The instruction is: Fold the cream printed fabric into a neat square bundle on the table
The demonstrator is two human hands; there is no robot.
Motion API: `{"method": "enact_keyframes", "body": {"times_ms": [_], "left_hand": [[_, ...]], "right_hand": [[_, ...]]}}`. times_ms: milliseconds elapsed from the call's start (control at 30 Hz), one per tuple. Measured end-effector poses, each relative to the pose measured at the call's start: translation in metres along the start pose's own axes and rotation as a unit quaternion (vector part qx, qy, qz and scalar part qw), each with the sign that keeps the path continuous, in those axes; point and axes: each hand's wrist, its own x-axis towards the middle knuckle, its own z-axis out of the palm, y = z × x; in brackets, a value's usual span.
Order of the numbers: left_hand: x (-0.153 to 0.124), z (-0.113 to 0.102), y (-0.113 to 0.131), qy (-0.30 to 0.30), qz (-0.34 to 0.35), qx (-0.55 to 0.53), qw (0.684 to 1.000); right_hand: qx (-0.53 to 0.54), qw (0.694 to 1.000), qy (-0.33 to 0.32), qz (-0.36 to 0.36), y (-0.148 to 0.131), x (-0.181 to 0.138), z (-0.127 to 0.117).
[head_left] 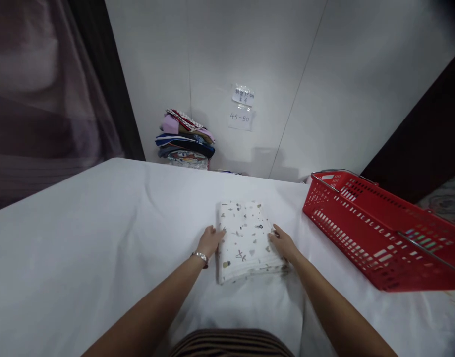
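A white folded cloth (244,238) with small printed figures in brown, grey and green lies flat on the white-covered table, its layers stacked at the near edge. At its left edge, my left hand (209,242) has the thumb on top and the other fingers curled at the side; a bracelet circles that wrist. My right hand (283,243) grips the opposite edge with its thumb over the print, and the fingertips beneath are partly hidden.
To the right stands a red plastic basket (361,238) with metal handles. Beyond the table (82,238), a pile of folded fabrics (186,139) rests against the wall (220,49). Paper labels (241,118) are taped there, one reading 45-50. A curtain (37,99) hangs at left.
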Motion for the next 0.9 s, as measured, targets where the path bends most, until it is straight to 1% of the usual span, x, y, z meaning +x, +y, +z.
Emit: {"method": "enact_keyframes", "body": {"times_ms": [67, 100, 167, 233, 300, 333, 400, 433, 467, 500, 567, 633, 733, 800, 833, 867, 900], "left_hand": [[0.006, 0.001, 0.004, -0.035, -0.032, -0.015, 0.999], [0.009, 0.003, 0.006, -0.049, -0.037, -0.01, 0.998], [0.014, 0.004, 0.01, -0.058, -0.022, 0.013, 0.998], [0.021, -0.003, 0.017, -0.042, 0.006, 0.045, 0.998], [0.034, -0.02, 0.028, -0.016, 0.03, 0.082, 0.996], [0.043, -0.032, 0.034, -0.002, 0.043, 0.11, 0.993], [0.064, -0.062, 0.048, 0.008, 0.079, 0.153, 0.985], [0.076, -0.076, 0.054, 0.005, 0.094, 0.174, 0.98], [0.087, -0.091, 0.058, 0.011, 0.106, 0.207, 0.972], [0.096, -0.103, 0.06, 0.008, 0.097, 0.259, 0.961], [0.11, -0.122, 0.059, 0.019, 0.072, 0.29, 0.954], [0.115, -0.133, 0.051, 0.027, 0.058, 0.309, 0.949], [0.11, -0.137, 0.033, 0.032, 0.066, 0.324, 0.943], [0.097, -0.135, 0.021, 0.051, 0.117, 0.337, 0.933], [0.088, -0.133, 0.016, 0.065, 0.159, 0.345, 0.923], [0.077, -0.131, 0.01, 0.078, 0.213, 0.353, 0.908], [0.064, -0.127, 0.004, 0.086, 0.265, 0.355, 0.892]], "right_hand": [[-0.014, 1.0, 0.017, 0.022, -0.001, -0.002, -0.001], [-0.019, 0.999, 0.021, 0.035, -0.004, -0.003, -0.002], [-0.008, 0.998, 0.023, 0.056, -0.012, -0.006, -0.002], [0.05, 0.996, 0.006, 0.076, -0.023, -0.015, 0.001], [0.15, 0.983, -0.037, 0.099, -0.036, -0.029, 0.014], [0.211, 0.969, -0.066, 0.107, -0.043, -0.039, 0.025], [0.289, 0.942, -0.134, 0.109, -0.057, -0.06, 0.053], [0.311, 0.93, -0.17, 0.101, -0.063, -0.071, 0.067], [0.321, 0.922, -0.192, 0.099, -0.068, -0.08, 0.081], [0.324, 0.918, -0.211, 0.091, -0.073, -0.086, 0.093], [0.306, 0.927, -0.209, 0.055, -0.078, -0.088, 0.105], [0.275, 0.947, -0.168, 0.006, -0.081, -0.073, 0.102], [0.218, 0.97, -0.091, -0.054, -0.085, -0.024, 0.078], [0.163, 0.984, -0.034, -0.059, -0.089, 0.016, 0.061], [0.123, 0.991, -0.011, -0.043, -0.092, 0.034, 0.055], [0.073, 0.997, -0.02, -0.018, -0.094, 0.051, 0.051], [0.055, 0.998, -0.034, -0.006, -0.096, 0.065, 0.049]]}}
